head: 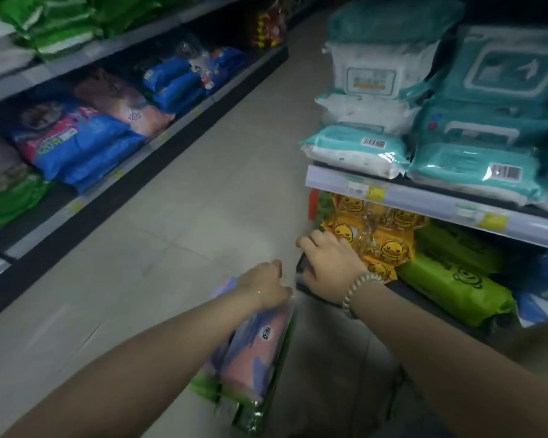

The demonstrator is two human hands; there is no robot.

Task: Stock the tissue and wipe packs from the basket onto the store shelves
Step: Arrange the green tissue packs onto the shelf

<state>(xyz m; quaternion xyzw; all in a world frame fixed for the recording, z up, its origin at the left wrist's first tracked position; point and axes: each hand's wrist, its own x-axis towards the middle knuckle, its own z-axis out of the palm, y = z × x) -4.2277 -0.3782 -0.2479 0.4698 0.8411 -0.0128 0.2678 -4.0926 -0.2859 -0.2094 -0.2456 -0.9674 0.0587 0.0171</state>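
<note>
Head view, the only angle here. Your left hand [268,287] is clenched over the top end of the pink pack [257,346]. You're holding it upright beside your forearm, with some green packs [225,396] stacked against it lower down. My guess is you're keeping it parked there, ready to go in once there's a slot.

Your right hand [328,263] isn't grasping anything. The fingers are laid out flat against the yellow duck packs [380,245] at the front of the lower shelf [462,317]. That looks like pushing them back or squaring them up to make room, with the lime pack [456,286] just beside them.

So the pink pack sits low and left of the shelf. It's near the working hand but not touching it, and it's just short of the shelf corner.

The shelf above, behind the price rail [424,200], is already loaded with teal wipe packs [475,165]. I honestly can't make out the basket; the bottom of the frame is too dark.
</note>
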